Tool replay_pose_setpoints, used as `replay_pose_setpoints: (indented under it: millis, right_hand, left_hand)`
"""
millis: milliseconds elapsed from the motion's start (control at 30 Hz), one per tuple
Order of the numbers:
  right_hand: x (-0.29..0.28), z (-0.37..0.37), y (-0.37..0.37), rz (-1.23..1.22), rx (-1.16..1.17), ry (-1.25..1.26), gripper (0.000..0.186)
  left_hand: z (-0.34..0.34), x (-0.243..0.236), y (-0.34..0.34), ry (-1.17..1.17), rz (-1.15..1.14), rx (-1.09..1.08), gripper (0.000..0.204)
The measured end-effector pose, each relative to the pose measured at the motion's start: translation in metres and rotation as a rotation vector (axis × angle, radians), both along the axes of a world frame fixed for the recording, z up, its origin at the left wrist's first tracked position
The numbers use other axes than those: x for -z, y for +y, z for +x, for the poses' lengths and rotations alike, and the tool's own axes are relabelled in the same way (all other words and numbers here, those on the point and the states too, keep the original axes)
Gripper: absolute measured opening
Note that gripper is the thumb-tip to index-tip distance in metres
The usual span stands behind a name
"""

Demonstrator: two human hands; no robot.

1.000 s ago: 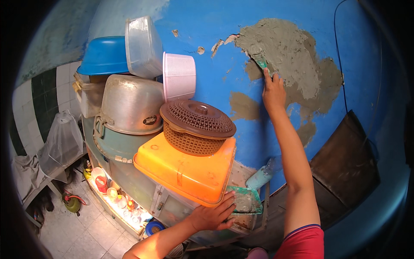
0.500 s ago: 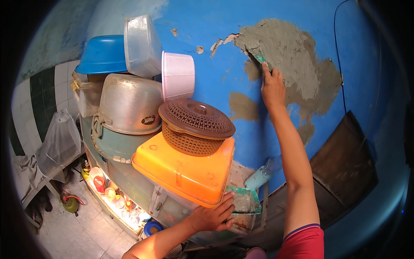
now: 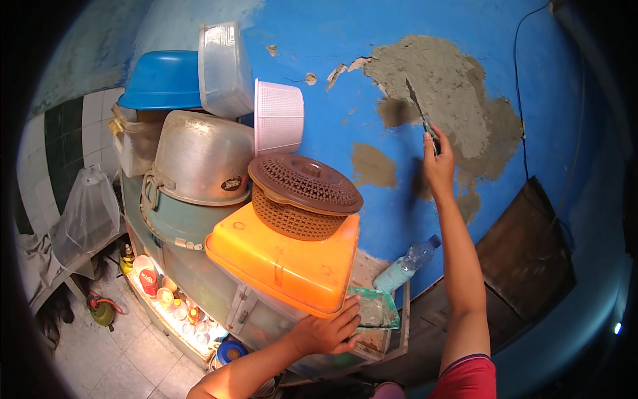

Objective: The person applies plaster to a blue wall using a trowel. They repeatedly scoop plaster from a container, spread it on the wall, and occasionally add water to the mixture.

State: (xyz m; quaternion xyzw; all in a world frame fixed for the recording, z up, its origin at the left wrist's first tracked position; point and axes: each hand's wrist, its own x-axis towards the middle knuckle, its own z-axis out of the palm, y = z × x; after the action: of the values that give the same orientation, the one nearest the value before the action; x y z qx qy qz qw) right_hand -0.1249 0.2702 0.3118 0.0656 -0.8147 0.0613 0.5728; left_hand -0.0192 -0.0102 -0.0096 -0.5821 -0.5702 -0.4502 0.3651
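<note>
My right hand [image 3: 440, 156] grips a green-handled putty knife [image 3: 429, 125], its blade seen nearly edge-on over the grey plaster patch [image 3: 475, 116] on the blue wall [image 3: 339, 40]. My left hand [image 3: 329, 326] rests with fingers spread against the lower right edge of an orange plastic box [image 3: 286, 259], beside a green tray [image 3: 379, 306] smeared with grey mortar. A brown woven lidded basket [image 3: 299, 216] sits on the orange box. A plastic bottle [image 3: 402, 263] with pale liquid leans by the tray.
Stacked at left are a blue basin [image 3: 159, 80], clear tub [image 3: 222, 70], pink basket [image 3: 279, 116] and metal pots [image 3: 189, 149]. Lit bottles and jars [image 3: 179, 309] fill a low shelf. A small green gas cylinder [image 3: 102, 312] stands on the floor. A cable [image 3: 522, 86] hangs down the wall at right.
My right hand and putty knife have moved down and to the right, pulling back from the crack edge, and the blade has turned edge-on. My left hand stays in place.
</note>
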Motion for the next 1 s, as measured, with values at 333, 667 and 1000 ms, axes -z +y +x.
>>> replay_pose_setpoints:
  millis: [333,667,1000]
  right_hand:
    - [-0.037,-0.060,-0.003,-0.575,-0.292,-0.265,0.034]
    - [-0.018,-0.024,0.017,-0.352,0.178,-0.145,0.041]
    - [0.046,0.121,-0.028,-0.709,-0.165,-0.272,0.029]
  left_hand:
    - [0.000,0.002,0.002,0.008,-0.030,-0.014,0.032]
    - [0.001,0.004,0.000,0.001,-0.108,-0.131,0.034]
    - [0.008,-0.001,0.006,-0.159,-0.284,-0.208,0.072]
